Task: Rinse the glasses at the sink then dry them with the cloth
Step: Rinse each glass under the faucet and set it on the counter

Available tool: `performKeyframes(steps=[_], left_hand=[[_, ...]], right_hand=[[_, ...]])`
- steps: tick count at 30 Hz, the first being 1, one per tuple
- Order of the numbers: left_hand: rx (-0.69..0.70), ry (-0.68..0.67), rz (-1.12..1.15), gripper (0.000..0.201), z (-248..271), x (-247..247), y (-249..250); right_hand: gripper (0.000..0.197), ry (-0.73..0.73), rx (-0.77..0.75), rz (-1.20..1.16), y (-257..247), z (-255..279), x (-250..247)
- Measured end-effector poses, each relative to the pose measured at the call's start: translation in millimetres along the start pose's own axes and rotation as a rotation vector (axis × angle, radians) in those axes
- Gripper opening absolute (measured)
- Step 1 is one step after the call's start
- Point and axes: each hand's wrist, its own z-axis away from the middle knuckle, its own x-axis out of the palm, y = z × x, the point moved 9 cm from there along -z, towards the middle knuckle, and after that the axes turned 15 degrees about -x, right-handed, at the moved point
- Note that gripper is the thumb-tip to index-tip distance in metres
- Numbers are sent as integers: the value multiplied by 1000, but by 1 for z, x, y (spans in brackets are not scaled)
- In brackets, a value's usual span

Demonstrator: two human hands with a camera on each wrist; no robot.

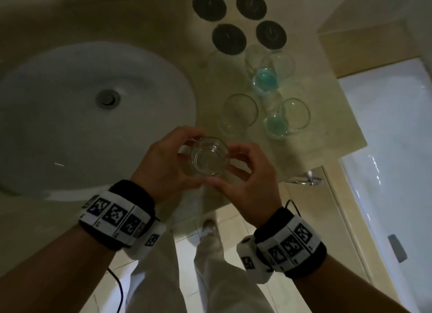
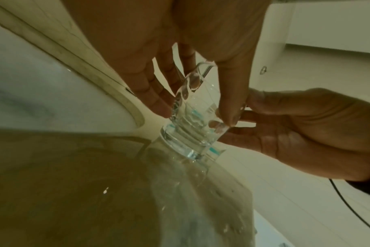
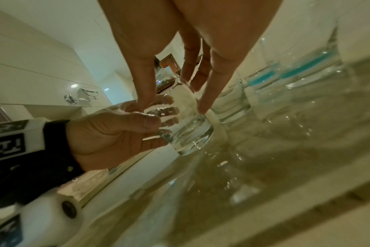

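A clear, empty glass (image 1: 208, 156) is held upright between both hands, low over the front of the beige counter (image 1: 327, 135), just right of the white sink (image 1: 58, 125). My left hand (image 1: 184, 153) wraps its fingers and thumb round the glass's left side. My right hand (image 1: 236, 163) pinches the right side with thumb and fingertips. The left wrist view shows the glass (image 2: 196, 120) with my left fingertips (image 2: 228, 115) on its wall. In the right wrist view the glass (image 3: 186, 130) sits close to the wet counter; whether it touches is unclear. No cloth shows.
Several more glasses stand behind on the counter, two with blue liquid (image 1: 265, 79) (image 1: 277, 125) and a clear one (image 1: 238, 116). Several black round coasters (image 1: 229, 39) lie at the back. A chrome towel ring (image 1: 306, 180) hangs below the counter's edge; a white tub (image 1: 385, 149) is to the right.
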Motion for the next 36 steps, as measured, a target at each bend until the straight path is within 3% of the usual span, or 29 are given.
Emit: performKeyframes(steps=[6,10,15,19,21,27,32,36], left_hand=[[-38,43,-39,83,7,21,-2],[-19,37,-176,97,10,26,6],[78,144,-357,100,9,28,70],[95,183,-442,73,-16,54,122],[57,159,-463,66,-34,71,136],[-155,71,-493,72,-86,110,131],[-192,50,-541,62,-104,124,121],[-161,74,-487,65,-99,124,123]], right_hand=[[62,-19,18,-11,26,10,-9],[58,-44,-15,6,27,7,-20],[41,195,-6,112,33,-8,-95],[61,320,-4,325,46,-35,-143],[72,298,-4,379,55,-47,-148],[96,95,63,302,85,-71,-128],[76,151,28,215,87,-76,-131],[76,194,42,162,78,-72,-143]])
